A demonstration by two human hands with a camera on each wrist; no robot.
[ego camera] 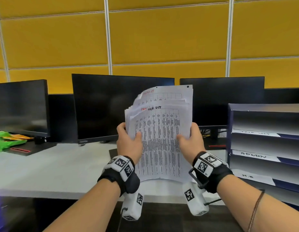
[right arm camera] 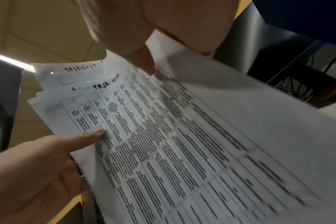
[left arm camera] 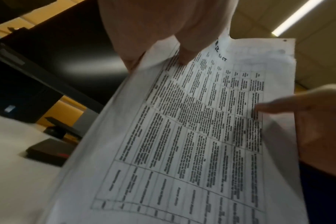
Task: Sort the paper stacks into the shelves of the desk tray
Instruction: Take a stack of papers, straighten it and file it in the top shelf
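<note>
I hold a stack of printed sheets upright above the desk, in front of the middle monitor. The top sheet carries a table and the handwritten heading "TASK LIST". My left hand grips the stack's left edge, thumb on the front. My right hand grips the right edge the same way. The same paper stack fills the left wrist view, and the sheets fan out at the top in the right wrist view. The desk tray, blue with grey shelves, stands at the right; its shelf labels read "ADMIN" and "H.R", the top one is blurred.
Three dark monitors line the back of the white desk before a yellow partition wall. A green bag lies at the far left. Monitor bases and cables sit behind the stack.
</note>
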